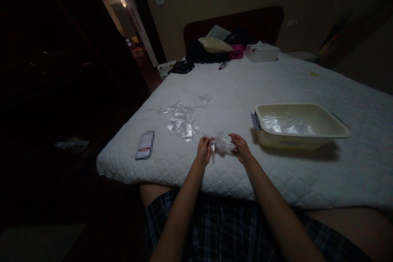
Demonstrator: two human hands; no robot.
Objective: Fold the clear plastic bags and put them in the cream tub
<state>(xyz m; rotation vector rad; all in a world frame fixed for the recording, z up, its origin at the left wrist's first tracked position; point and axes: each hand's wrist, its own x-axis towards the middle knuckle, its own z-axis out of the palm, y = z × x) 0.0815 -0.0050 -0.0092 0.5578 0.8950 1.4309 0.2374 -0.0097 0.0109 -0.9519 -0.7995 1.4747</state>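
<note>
A crumpled clear plastic bag [223, 145] is stretched between my two hands, just over the front part of the white quilted mattress [227, 180]. My left hand [204, 150] is closed on its left end. At the other end, my right hand [241, 148] pinches the plastic. Beyond my left hand lies a loose heap of clear plastic bags [182, 123], with a smaller piece of plastic [205, 98] behind it. To the right of my right hand stands a cream plastic tub [302, 142] with grey handles, and more clear plastic [285, 125] lies inside it.
A phone [145, 145] with a blurred screen lies near the mattress's left edge. At the headboard [260, 18] are piled dark clothes, a pale pillow [215, 45], a magenta roll [237, 51] and a white box [262, 53]. A black bag [182, 67] rests at the far left.
</note>
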